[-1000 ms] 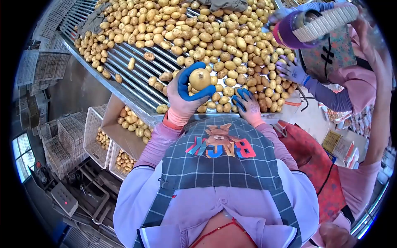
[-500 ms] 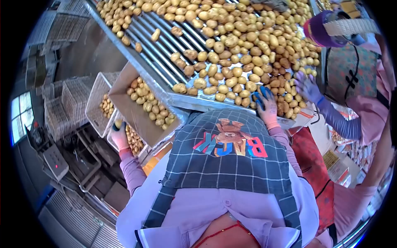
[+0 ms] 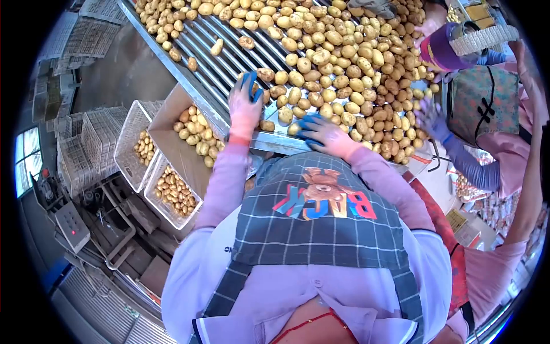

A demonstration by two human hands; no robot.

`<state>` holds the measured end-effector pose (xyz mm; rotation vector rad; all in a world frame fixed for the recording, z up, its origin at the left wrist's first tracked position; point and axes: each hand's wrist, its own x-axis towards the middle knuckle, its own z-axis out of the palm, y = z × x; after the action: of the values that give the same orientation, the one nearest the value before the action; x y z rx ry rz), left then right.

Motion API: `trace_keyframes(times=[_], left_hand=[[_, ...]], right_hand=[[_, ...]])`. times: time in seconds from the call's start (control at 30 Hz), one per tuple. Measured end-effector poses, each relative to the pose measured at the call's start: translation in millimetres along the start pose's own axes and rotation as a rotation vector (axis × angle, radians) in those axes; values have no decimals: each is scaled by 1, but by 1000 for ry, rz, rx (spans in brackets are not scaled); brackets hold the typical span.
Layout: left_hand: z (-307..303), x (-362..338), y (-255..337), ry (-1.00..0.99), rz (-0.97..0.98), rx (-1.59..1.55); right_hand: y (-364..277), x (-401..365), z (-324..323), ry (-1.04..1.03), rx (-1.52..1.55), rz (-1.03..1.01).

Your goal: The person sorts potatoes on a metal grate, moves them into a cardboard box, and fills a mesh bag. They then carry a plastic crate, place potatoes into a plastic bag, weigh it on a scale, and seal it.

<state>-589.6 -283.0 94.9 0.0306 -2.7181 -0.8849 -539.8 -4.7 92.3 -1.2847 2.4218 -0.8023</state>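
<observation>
Head view: person at a desk [image 3: 278,141] with metal rollers, seen from above.
Potatoes [image 3: 334,37]: heaped across the desk, upper centre to upper right of the frame; sparser over the rollers [image 3: 232,53] at upper left, a few lying singly.
Left hand [image 3: 246,108]: gloved, blue fingertips, reaching over the near edge of the desk at centre-left; fingers pointing up the frame, slightly parted, brownish potato beside them. Grip partly hidden, can't tell if it has hold of one.
Right hand [image 3: 326,135]: gloved, palm down at frame centre, fingers partly extended toward the left, over the near potatoes. Underside hidden, can't tell if anything is held.
Carton [image 3: 177,152]: left of the left arm, below the desk's slanted edge, potatoes inside.
White crates: upper one [image 3: 129,123] beside the carton, lower one [image 3: 186,221] just below it; both hold small potatoes.
Co-worker's hand [image 3: 433,121]: purple glove, at the right side of the heap, fingers spread.
Apron [image 3: 321,243]: dark check, bear print, on the person, lower centre.
</observation>
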Motion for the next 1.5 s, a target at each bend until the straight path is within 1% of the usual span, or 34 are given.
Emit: trace_keyframes(times=[0.07,0.13,0.2,0.27,0.3,0.33,0.37,0.4,0.43,0.47,0.5,0.57,0.6,0.63,0.67,0.73,0.77,0.8,0.83,0.87,0.9,0.93,0.97,1.03,1.07,1.13,1.17,1.2,1.23,1.27,1.33,1.37,1.4,1.5], left_hand=[[26,34,1,-117,53,194],[39,60,2,-383,-6,411],[31,79,-6,-404,-79,172],[6,69,-38,19,-197,-66],[-43,53,-24,187,-269,-108],[-86,33,-34,268,-375,-374],[-122,6,-44,430,-483,-393],[-155,-33,-87,445,-226,155],[-190,-68,-122,407,-443,112],[-225,-91,-116,116,-596,477],[-245,-119,-128,66,-714,674],[-253,-136,-112,190,-671,675],[-249,-138,-100,258,-642,613],[-234,-140,-111,327,-511,320],[-204,-128,-97,427,-543,73],[-140,-88,-36,288,-444,32],[-104,-74,-20,235,-327,-56],[-57,-82,-34,102,-210,120],[-34,-70,-9,-393,-423,314],[-14,-65,20,-661,-285,340],[3,-71,40,-552,-84,274],[14,-76,49,-437,112,199],[17,-62,51,-435,133,194],[21,-24,62,-676,-137,-485],[19,7,75,-549,-65,-294],[44,67,80,-266,51,-161],[63,96,77,-191,140,-116],[93,122,59,-275,224,72],[114,139,59,-422,178,258],[126,150,64,-487,152,337],[141,160,67,-503,219,442],[143,161,68,-508,254,454],[149,156,56,-398,315,393],[140,136,52,-341,370,382]], right_hand=[[6,-47,-2,62,-173,233],[15,-82,-4,147,-143,298],[8,-95,-7,137,-127,375],[10,-111,11,252,-36,445],[11,-117,9,282,-12,458],[10,-120,9,309,16,472],[11,-122,12,309,27,476],[12,-123,16,405,66,552],[12,-124,20,500,105,630],[7,-113,12,607,45,594],[5,-101,3,611,5,559],[7,-69,-9,547,-13,499],[8,-47,-13,478,10,471],[6,-19,-16,440,48,373],[1,11,-18,407,79,274],[-15,62,-14,278,-53,101],[-21,84,-2,210,-106,55],[-21,96,12,144,-161,11],[-17,95,24,2,-119,1],[-14,79,21,-75,-146,-38],[0,57,25,49,-33,-97],[13,26,22,24,-69,-94],[8,0,-5,15,-129,-25],[21,-52,-10,98,-109,108],[24,-76,-10,128,-137,222],[23,-99,-3,263,-134,402],[24,-100,-2,267,-137,414],[22,-94,-2,379,-50,515],[20,-86,-3,497,36,616],[19,-73,-16,643,-91,540],[35,-47,-31,698,-90,649],[44,-31,-45,706,-87,665],[53,-13,-62,714,-82,677],[94,41,-89,538,-122,746]])
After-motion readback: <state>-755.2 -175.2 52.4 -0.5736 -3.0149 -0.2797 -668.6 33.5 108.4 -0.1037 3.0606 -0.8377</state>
